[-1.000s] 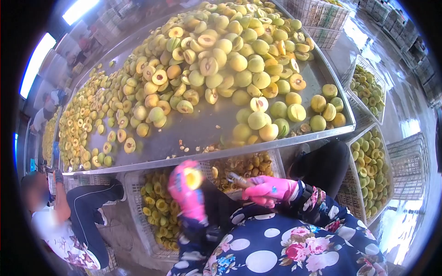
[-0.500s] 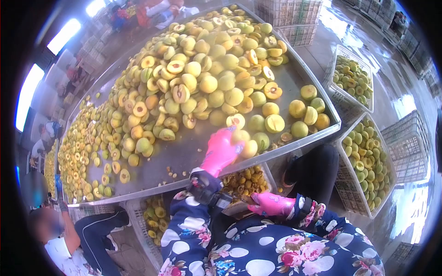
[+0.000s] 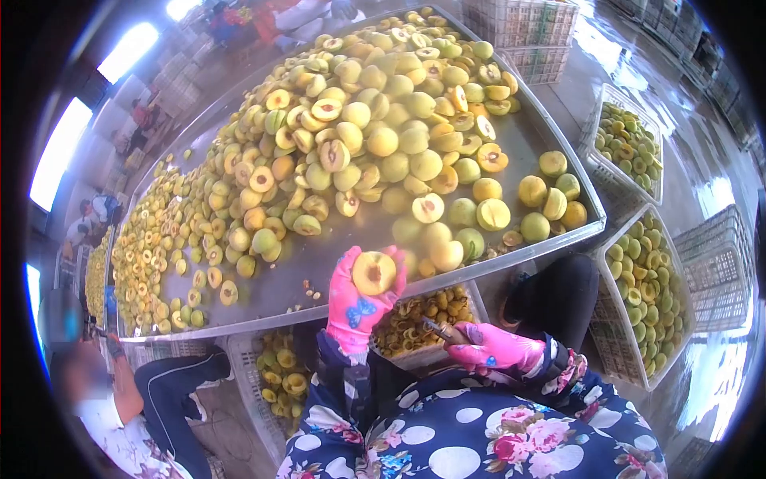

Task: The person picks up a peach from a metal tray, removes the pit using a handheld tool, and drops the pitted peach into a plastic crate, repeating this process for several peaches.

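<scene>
In my left hand (image 3: pixel 356 313), gloved in pink, lies a yellow peach half (image 3: pixel 373 273) with its cut face and brownish centre turned up. The fingers curl around it just off the table's front edge. My right hand (image 3: pixel 499 350), in a matching glove, grips a short wooden-handled knife (image 3: pixel 441 328) whose metal tip points left; the exact tip shape is hard to see. Below the hands, a crate (image 3: pixel 476 306) contains small yellow-brown fruit pieces (image 3: pixel 411 323). A big heap of yellow-green peaches (image 3: pixel 383 144), many halved, covers much of the metal table (image 3: pixel 519 267).
Crates of peaches stand on the right, one nearer (image 3: pixel 614 339) and one farther (image 3: pixel 608 156). Another crate (image 3: pixel 243 359) sits lower left. Stacked crates (image 3: pixel 523 36) rise behind the table. A seated person (image 3: pixel 128 399) works at left. A raised rim edges the table.
My left hand has drawn back from the peaches by the table edge and turned palm up, now showing a peach half. The right hand has turned, bringing the knife into view. The view has shifted slightly.
</scene>
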Motion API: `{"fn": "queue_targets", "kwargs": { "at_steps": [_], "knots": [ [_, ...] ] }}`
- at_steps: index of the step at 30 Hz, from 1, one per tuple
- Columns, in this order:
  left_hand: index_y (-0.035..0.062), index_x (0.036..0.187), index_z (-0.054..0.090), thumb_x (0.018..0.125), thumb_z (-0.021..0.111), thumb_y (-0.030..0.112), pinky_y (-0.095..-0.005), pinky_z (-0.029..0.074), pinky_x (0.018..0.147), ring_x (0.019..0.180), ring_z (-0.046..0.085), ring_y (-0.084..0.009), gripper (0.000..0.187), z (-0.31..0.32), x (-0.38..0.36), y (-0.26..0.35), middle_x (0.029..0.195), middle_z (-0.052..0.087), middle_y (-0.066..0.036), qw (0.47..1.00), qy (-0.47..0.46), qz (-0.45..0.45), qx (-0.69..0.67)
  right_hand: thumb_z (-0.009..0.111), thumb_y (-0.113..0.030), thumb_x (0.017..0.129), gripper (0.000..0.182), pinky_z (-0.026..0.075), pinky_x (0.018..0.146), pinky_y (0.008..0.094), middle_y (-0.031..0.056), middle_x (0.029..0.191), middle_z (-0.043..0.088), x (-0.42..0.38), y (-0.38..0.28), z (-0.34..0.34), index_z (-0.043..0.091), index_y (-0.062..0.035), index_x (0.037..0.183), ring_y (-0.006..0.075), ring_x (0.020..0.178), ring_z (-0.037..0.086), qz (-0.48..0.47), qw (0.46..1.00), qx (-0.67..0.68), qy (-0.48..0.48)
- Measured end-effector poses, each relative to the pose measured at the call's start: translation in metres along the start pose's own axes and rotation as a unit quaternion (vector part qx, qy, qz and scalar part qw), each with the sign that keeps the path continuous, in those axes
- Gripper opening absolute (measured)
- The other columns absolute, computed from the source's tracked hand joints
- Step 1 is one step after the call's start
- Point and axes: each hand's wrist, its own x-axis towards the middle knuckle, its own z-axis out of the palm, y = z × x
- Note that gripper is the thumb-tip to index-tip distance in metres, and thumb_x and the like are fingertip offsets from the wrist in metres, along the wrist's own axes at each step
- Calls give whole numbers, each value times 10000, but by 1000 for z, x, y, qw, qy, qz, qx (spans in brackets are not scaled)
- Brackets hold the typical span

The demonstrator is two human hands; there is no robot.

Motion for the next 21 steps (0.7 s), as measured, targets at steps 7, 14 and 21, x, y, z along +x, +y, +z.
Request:
{"fn": "queue_targets", "kwargs": {
  "at_steps": [7,14,21],
  "knots": [
    [-47,1255,428,916,488,395,-448,463,898,1051,520,-344,560,-5,-48,-21,1186,514,-223,998,-19,45,-48,568,-259,889,279,411,522,312,92,633,546,0,-30,17,495,-10,992,174,539,543,-124,982,-134,50],
    [-49,1222,463,949,413,370,-415,469,866,1005,548,-302,503,-9,-64,-37,1142,544,-199,991,15,111,71,599,-183,850,251,455,572,408,220,703,573,11,-48,39,485,-4,982,397,693,601,-210,900,-357,139],
    [-29,1235,456,951,427,322,-405,465,879,1037,550,-274,452,-11,-70,-39,1157,541,-179,993,-31,97,66,598,-187,846,244,454,568,459,244,729,578,18,-47,45,471,-13,962,444,719,582,-225,882,-381,160]
  ]
}}
